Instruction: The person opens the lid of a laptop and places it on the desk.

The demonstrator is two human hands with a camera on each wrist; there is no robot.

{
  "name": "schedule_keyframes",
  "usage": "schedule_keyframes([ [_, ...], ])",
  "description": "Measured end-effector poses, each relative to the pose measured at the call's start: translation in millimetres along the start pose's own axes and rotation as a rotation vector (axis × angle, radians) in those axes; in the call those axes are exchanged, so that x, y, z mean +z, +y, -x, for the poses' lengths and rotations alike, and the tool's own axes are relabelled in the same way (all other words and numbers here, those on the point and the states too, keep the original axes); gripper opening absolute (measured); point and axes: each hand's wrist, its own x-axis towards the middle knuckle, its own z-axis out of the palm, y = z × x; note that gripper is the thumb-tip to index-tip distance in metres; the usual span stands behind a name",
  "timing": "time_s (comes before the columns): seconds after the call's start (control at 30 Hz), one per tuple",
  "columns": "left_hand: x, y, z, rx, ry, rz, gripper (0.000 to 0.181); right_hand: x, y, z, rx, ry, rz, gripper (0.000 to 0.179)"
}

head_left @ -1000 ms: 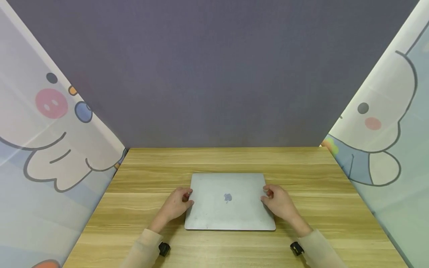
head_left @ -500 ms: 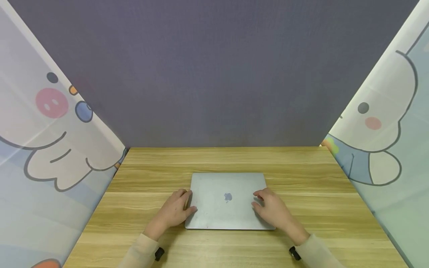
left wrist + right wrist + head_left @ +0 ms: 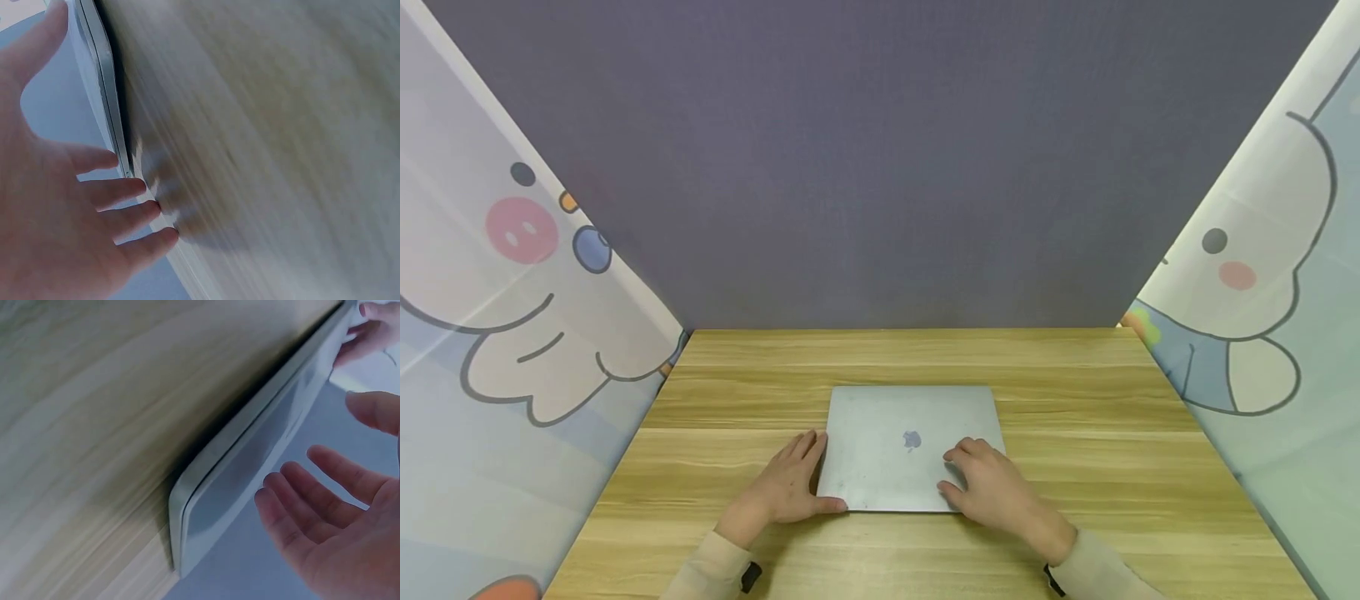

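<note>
A closed silver laptop (image 3: 880,471) with a dark apple logo lies flat on the wooden table. My left hand (image 3: 786,487) is at its left side, fingers spread and fairly straight along the edge, thumb reaching the front left corner. In the left wrist view those fingertips are by the laptop's side (image 3: 107,81). Over the right part of the lid is my right hand (image 3: 997,493), fingers loosely bent with nothing between them. The right wrist view shows a gap between its fingers (image 3: 294,506) and the laptop's lid.
Wooden tabletop (image 3: 910,358) surrounds the laptop. A dark grey panel (image 3: 902,167) stands along the table's back edge. Cartoon-printed curtains (image 3: 595,333) hang on both sides. A small black device (image 3: 750,577) sits at the left wrist.
My right hand has left the laptop's right edge and moved left and nearer over the lid. The left hand has spread its fingers, its thumb sliding down to the front corner. The laptop stays in place.
</note>
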Motion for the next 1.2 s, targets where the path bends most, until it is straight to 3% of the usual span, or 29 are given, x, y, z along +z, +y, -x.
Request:
schedule_keyframes([
  [0.2,-0.5,0.7,2.7,-0.008,-0.027,-0.007,0.126,5.7,-8.3,1.4,-0.11,-0.012,0.101,0.044],
  [0.47,-2.3,2.1,4.0,-0.007,-0.027,-0.014,0.125,16.7,-14.9,2.9,-0.169,-0.063,0.192,0.059],
  [0.93,-2.7,2.0,4.7,-0.011,-0.029,-0.025,0.125,19.4,-17.0,1.5,-0.205,-0.092,0.29,0.056],
  [1.2,-3.0,3.1,2.3,-0.014,-0.027,-0.023,0.125,18.0,-13.9,0.3,-0.253,-0.032,0.336,0.052],
])
